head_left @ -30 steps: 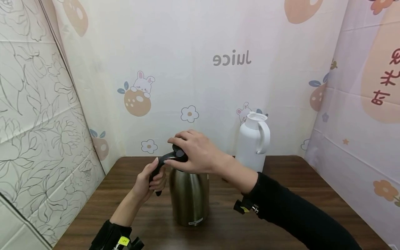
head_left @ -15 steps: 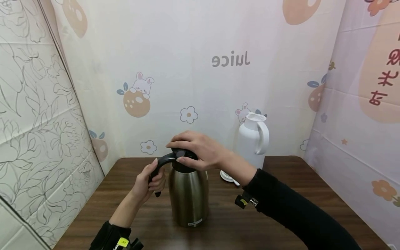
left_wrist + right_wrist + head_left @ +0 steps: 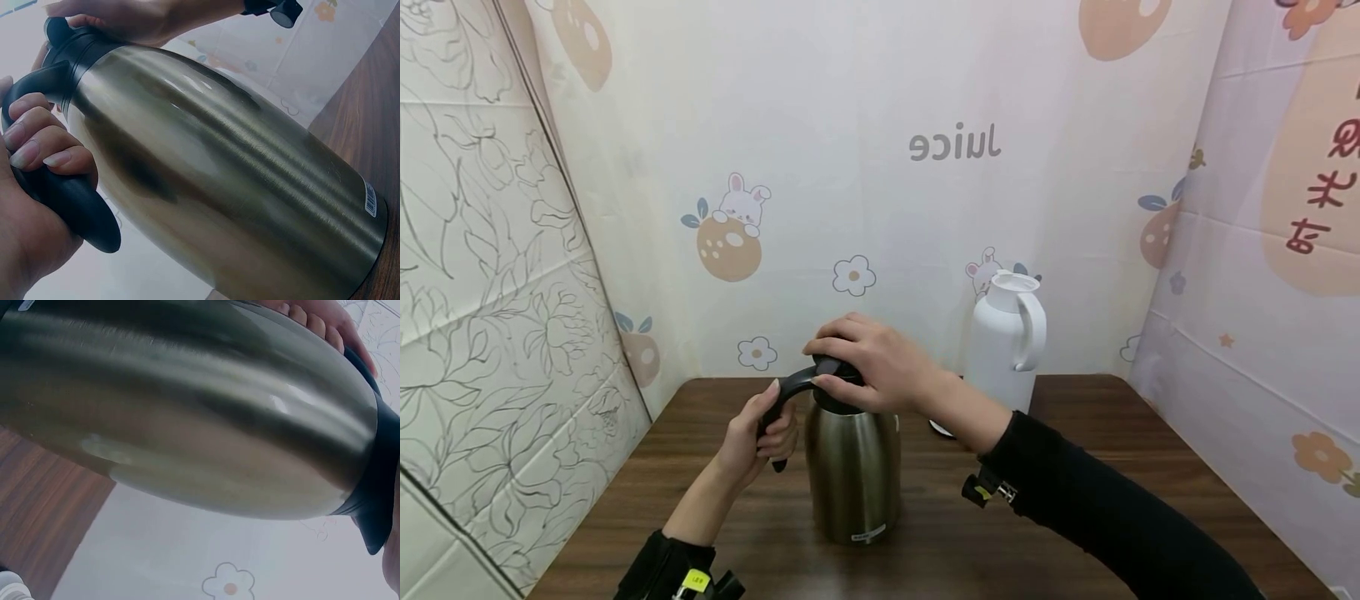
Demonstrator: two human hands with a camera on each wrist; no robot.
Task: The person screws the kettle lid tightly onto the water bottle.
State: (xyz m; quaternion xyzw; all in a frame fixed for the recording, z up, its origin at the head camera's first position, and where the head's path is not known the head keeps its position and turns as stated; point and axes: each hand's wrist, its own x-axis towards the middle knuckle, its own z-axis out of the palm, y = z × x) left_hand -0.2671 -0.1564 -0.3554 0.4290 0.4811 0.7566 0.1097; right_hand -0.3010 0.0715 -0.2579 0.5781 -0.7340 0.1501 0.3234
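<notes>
A bronze-coloured metal thermos jug (image 3: 853,475) stands upright on the wooden table. My left hand (image 3: 756,433) grips its curved black handle (image 3: 75,206), fingers wrapped round and the thumb near the top. From above, my right hand (image 3: 880,358) holds the black lid (image 3: 57,31) with curled fingers, the thumb along its near side. Most of the lid is hidden under that hand. The black spout (image 3: 374,531) sticks out below the right hand in the right wrist view.
Behind the right forearm stands a white jug (image 3: 1003,350) with an uncovered mouth and a side handle. A small white round piece (image 3: 942,429) lies by its base, partly hidden by the arm. Printed cloth walls (image 3: 865,192) enclose the table (image 3: 1075,467).
My right hand has twisted on the lid, its thumb shifting right and then slightly back left. The small white piece came into view behind the forearm. My left hand keeps its grip.
</notes>
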